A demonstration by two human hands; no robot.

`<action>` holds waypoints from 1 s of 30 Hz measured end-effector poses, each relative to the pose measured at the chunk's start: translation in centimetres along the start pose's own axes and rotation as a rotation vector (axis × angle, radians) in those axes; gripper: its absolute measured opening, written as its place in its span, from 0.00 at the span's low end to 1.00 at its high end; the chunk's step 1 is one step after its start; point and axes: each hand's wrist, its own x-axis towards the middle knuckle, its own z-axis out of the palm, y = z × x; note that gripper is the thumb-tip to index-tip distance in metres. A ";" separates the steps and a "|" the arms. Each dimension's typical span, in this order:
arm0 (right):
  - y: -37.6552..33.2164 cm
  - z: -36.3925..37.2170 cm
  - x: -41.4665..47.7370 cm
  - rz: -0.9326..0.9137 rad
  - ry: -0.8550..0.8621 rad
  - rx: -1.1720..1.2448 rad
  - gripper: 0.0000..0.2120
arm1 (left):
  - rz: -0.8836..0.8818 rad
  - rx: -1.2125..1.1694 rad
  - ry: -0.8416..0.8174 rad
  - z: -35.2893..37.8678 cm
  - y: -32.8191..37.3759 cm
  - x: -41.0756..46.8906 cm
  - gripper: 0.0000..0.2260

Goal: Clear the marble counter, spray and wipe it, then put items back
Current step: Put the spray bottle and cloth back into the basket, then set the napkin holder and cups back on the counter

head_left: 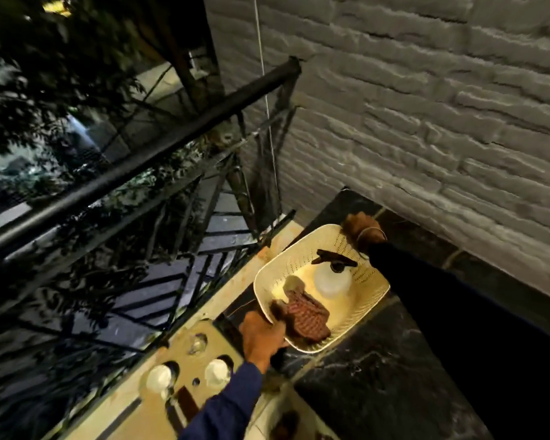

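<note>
Marble counter (378, 369) dim; both hands hold basket (367, 300), bottle (332, 282) blurred.

The basket (367, 300) is cream, its walls dotted with rows of small holes. In it lie a reddish-brown cloth (305, 315) with a fine ribbed check and a frosted white bottle (332, 282) with a dark brown sprayer (334, 259). The bench (391, 376) is black marble with pale veins. The wall (426, 106) is grey-white brick. The railing (140, 166) is black. Both sleeves (226, 404) are dark blue.
</note>
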 end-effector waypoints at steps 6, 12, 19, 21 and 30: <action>-3.5 1.7 1.9 -0.149 0.034 -0.171 0.13 | -0.073 -0.144 0.106 1.5 -1.6 -2.1 0.13; -3.5 0.7 2.4 -0.165 -0.070 -0.195 0.18 | -0.033 -0.155 0.141 1.3 0.2 -3.9 0.17; -14.6 0.0 -5.0 -0.487 0.289 -0.260 0.11 | -0.033 -0.413 0.232 -4.1 -6.8 -5.6 0.15; -18.9 1.7 -7.9 -0.650 0.308 -0.107 0.11 | -0.029 -0.317 0.323 -6.4 -9.9 -5.9 0.10; -31.5 22.0 -14.5 -0.736 -0.163 0.057 0.14 | -0.432 0.048 0.391 -14.6 -25.1 -2.3 0.23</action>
